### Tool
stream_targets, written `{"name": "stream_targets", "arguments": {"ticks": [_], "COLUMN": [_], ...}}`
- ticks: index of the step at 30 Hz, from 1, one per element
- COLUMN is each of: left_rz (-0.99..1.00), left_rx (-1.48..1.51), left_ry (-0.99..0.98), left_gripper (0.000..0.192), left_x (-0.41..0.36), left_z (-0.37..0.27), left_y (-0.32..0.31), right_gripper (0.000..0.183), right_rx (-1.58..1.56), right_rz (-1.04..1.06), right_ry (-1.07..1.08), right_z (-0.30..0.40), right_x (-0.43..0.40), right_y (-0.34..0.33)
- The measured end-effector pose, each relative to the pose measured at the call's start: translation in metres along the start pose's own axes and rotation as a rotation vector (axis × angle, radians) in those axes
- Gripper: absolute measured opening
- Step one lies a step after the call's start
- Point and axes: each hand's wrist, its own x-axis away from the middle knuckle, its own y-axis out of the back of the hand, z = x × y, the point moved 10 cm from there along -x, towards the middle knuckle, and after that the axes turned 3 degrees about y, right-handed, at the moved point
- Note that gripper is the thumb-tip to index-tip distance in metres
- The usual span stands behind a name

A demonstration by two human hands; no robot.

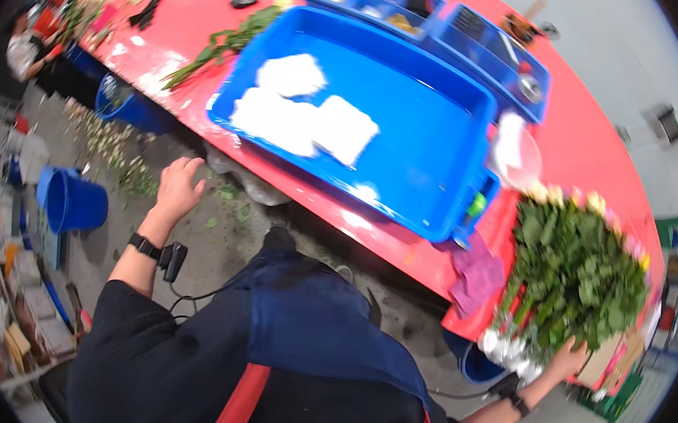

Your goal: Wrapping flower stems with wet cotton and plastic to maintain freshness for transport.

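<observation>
My left hand (180,190) hangs in the air off the near edge of the red-covered table (245,169), fingers apart and nothing in it. At the right end of the table my right hand (568,359) is at the lower edge of several leafy rose bunches (578,265); whether its fingers grip anything is hard to see. Pale yellow and pink blooms point away from me, and white wrapping (509,350) covers the stem ends. Before me stands a large blue plastic tray (419,140) with a little water and white folded pads (347,130).
Blue compartment trays (494,61) stand behind the large tray. A purple cloth (477,274) lies by its right corner, and loose rose stems (227,41) lie left of it. Blue buckets (77,201) and leaf litter (118,153) are on the floor. Another person (30,53) works at far left.
</observation>
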Motion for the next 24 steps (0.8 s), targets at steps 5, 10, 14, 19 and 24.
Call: {"name": "stream_targets", "arguments": {"ticks": [5,10,14,19,24], "left_rz": [-0.064,-0.219,-0.349,0.202,0.431], "left_rx": [0.302,0.276,0.180,-0.082,0.418], "left_ry": [0.206,0.091,-0.086,0.253,0.195], "left_gripper": [0.029,0.025,0.032,0.048,0.020], "left_x": [-0.066,-0.184,-0.282,-0.342,-0.338], "left_z": [0.127,0.184,0.179,0.251,0.257], "left_y": [-0.015,-0.015,-0.017,-0.087,-0.113], "right_gripper": [0.032,0.046,0.031,0.024,0.010], "right_rx": [-1.279,-1.671,-0.703,-0.937,-0.569], "right_rz": [0.713,1.091,0.852,0.878,0.526], "right_ry": [-0.044,0.142,0.464,0.076,0.749], "right_z": [0.277,0.557,0.672,0.698,0.781], "right_x": [0.106,0.169,0.205,0.204,0.246], "right_y": [0.030,-0.003,-0.134,-0.145,-0.087]}}
